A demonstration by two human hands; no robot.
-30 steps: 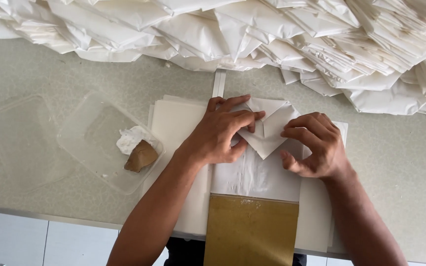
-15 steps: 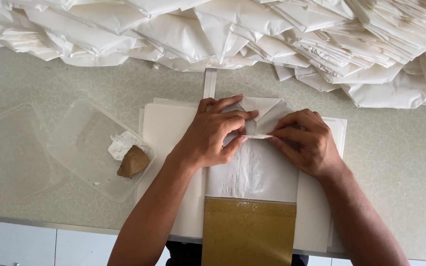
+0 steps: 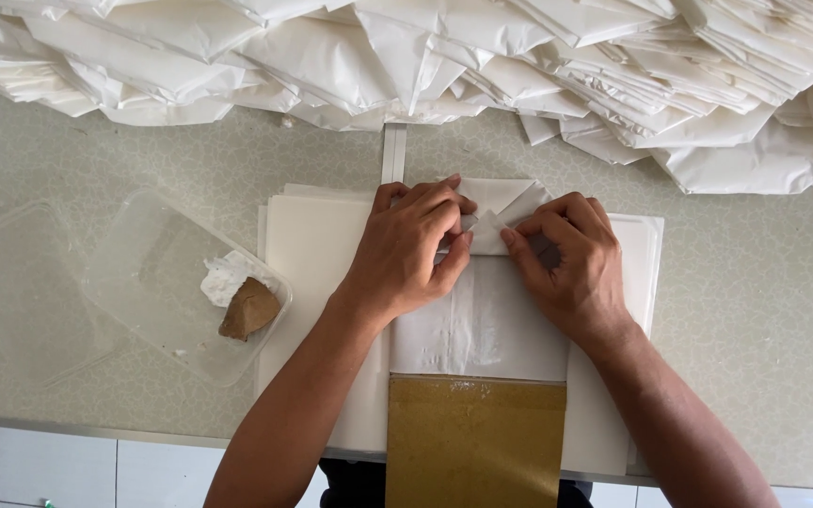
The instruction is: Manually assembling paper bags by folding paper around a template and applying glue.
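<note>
A white paper bag (image 3: 482, 315) lies on a stack of white paper sheets (image 3: 317, 254), wrapped over a brown cardboard board (image 3: 474, 442). Its far end is folded into triangular flaps (image 3: 496, 202). My left hand (image 3: 411, 249) presses flat on the folded end from the left, fingers together. My right hand (image 3: 571, 263) pinches the flap's point from the right with thumb and fingertips. Both hands meet at the middle of the fold.
A big heap of folded white paper bags (image 3: 482, 66) fills the far side of the grey counter (image 3: 755, 310). At left stand a clear plastic tray (image 3: 157, 273) holding white paste and a brown lump (image 3: 248, 309), and a clear lid (image 3: 11, 292). A white strip (image 3: 393, 150) sticks out beyond the stack.
My right hand has moved left onto the flap and my left hand has slid down, pressing the fold flatter. The view has shifted slightly.
</note>
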